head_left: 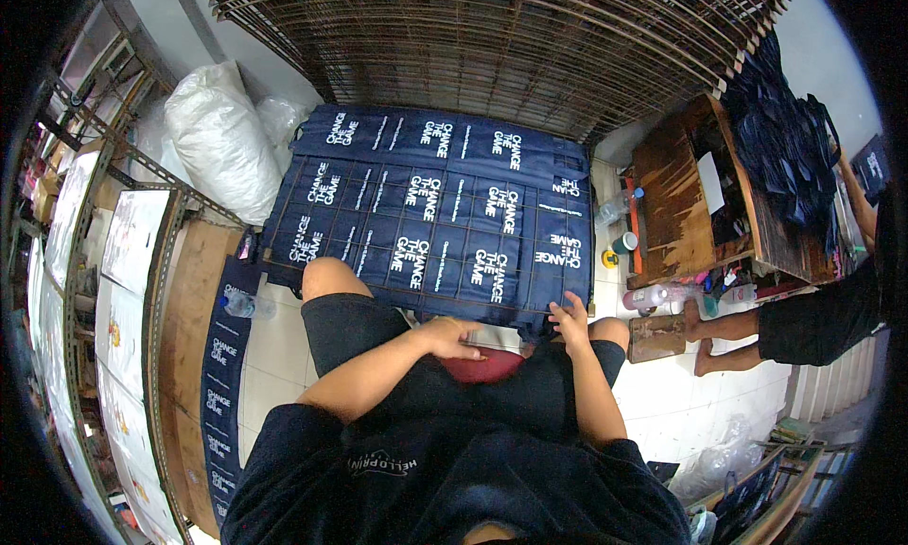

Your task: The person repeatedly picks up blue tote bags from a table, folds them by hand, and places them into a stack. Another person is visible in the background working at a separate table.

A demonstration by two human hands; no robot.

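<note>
Navy cloth pieces with white lettering [454,231] lie in rows in front of my knees, with the thin bars of a wire rack [593,261] crossing them. At the rack's near right corner is my right hand [569,322], its fingers spread; whether they touch the bars I cannot tell. My left hand [451,339] hovers over my lap with its fingers stretched out, holding nothing I can see. Below it a dark red surface [480,367] shows between my thighs.
Stacked wire racks [492,44] hang tilted above the cloth. A shelf with pale panels [137,252] and a white sack [222,138] stand left. Right are a worn wooden cabinet [676,190], bottles [646,297], a cup [624,242] and another person's legs [733,342].
</note>
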